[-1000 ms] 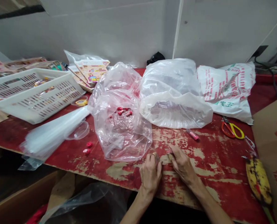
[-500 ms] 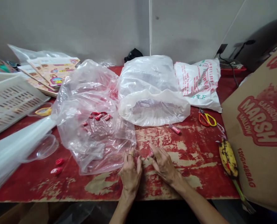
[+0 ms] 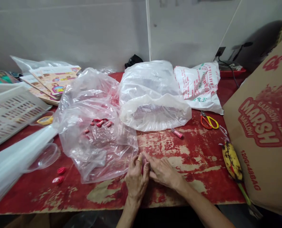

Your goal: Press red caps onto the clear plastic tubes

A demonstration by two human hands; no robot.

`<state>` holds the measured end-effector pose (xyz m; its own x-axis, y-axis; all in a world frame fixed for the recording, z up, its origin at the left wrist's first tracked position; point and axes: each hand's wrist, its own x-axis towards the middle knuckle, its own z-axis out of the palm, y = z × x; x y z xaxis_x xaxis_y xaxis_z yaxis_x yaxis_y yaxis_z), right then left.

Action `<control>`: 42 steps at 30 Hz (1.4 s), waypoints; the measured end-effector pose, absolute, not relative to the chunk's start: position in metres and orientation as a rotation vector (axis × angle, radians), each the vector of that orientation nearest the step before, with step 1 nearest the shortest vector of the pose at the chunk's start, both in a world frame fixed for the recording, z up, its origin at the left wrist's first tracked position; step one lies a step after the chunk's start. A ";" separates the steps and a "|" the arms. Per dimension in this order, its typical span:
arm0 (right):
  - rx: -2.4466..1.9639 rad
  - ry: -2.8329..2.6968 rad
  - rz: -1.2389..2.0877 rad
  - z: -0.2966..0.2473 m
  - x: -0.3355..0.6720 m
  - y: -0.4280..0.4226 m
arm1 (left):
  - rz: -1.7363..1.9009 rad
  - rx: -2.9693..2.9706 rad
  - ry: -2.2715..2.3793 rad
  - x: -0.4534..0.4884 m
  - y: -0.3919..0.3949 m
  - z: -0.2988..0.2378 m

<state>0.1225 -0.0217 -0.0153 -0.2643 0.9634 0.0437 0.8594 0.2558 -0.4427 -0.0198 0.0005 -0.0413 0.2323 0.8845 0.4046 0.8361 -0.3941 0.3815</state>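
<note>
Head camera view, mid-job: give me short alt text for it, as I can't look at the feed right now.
The left hand and right hand meet over a worn red-painted board, with a small pink-red piece between their fingers. Beside them lies a clear plastic bag holding similar red pieces. Orange-and-yellow scissors and a spotted banana lie further right, by a Marsh Mallow carton.

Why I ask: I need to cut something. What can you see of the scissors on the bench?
The scissors lie flat on the worn red-painted board, to the right of the hands. They have two looped plastic handles, one orange-red and one yellow, and short dark metal blades that look closed. The blades point away from the viewer, toward the white printed plastic bag. Their tips end at or just short of the bag's edge; I cannot tell whether they touch it.
</note>
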 end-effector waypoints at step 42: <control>-1.410 -1.807 0.240 -0.039 0.143 -0.034 | 1.239 1.647 1.668 -0.027 0.001 -0.051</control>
<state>0.1429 -0.0343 -0.0392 -0.0447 0.8784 0.4758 0.7241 0.3567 -0.5903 -0.0270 0.0014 -0.0513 -0.1555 0.9556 0.2502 0.5157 -0.1375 0.8457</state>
